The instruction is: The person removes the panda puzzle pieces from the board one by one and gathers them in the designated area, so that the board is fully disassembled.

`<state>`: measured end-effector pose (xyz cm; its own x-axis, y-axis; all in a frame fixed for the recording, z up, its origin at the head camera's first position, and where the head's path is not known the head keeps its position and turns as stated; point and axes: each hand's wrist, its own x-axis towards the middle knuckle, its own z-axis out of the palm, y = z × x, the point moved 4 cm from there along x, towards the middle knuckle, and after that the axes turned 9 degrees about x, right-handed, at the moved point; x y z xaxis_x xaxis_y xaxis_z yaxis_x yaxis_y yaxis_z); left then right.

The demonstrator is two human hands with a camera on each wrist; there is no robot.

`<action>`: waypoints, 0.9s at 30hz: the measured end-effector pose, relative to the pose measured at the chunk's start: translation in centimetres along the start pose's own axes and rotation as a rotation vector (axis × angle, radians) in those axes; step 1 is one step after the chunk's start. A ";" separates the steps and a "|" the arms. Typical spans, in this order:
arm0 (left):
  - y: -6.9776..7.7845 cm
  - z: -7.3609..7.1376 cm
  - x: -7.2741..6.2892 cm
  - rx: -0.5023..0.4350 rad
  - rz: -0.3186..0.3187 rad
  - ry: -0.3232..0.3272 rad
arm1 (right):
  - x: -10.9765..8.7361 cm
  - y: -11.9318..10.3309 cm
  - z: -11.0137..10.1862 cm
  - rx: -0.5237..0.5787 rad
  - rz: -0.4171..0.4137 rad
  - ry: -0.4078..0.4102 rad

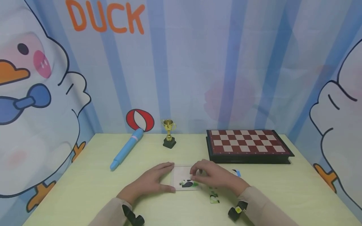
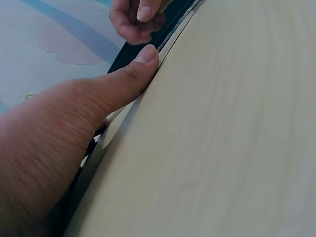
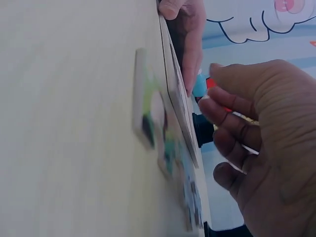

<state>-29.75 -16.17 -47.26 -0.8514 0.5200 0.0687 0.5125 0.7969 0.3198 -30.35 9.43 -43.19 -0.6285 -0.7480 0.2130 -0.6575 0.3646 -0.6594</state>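
A flat white puzzle board lies on the table, with a black-and-white picture piece in its lower part. My left hand grips the board at its left end, thumb on the near edge and fingers at the far edge. In the left wrist view the left thumb presses along that edge. My right hand hovers over the board's right part. The right wrist view shows its fingers loosely bent, thumb apart, nothing visible between them. Loose puzzle pieces lie right of the board, partly hidden under the right forearm.
A checkered chessboard box stands at the back right. A small gold trophy stands behind the puzzle board, and a light blue pen-like stick lies at the back left. A duck-print curtain hangs behind the table.
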 end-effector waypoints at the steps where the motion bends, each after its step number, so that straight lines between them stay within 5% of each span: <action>1: 0.0 0.0 0.0 -0.001 0.000 0.000 | 0.3 0.1 0.2 -0.006 0.016 -0.005; 12: 0.2 -0.1 -0.1 -0.014 0.020 0.004 | 1.2 -0.2 2.7 -0.127 0.093 -0.064; 27: 0.1 -0.2 -0.1 -0.005 0.021 0.008 | 1.3 -1.2 2.8 -0.121 0.095 -0.068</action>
<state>-29.63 -16.16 -47.01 -0.8412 0.5343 0.0832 0.5300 0.7842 0.3227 -29.20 6.50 -44.18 -0.6632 -0.7414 0.1021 -0.6443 0.4962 -0.5820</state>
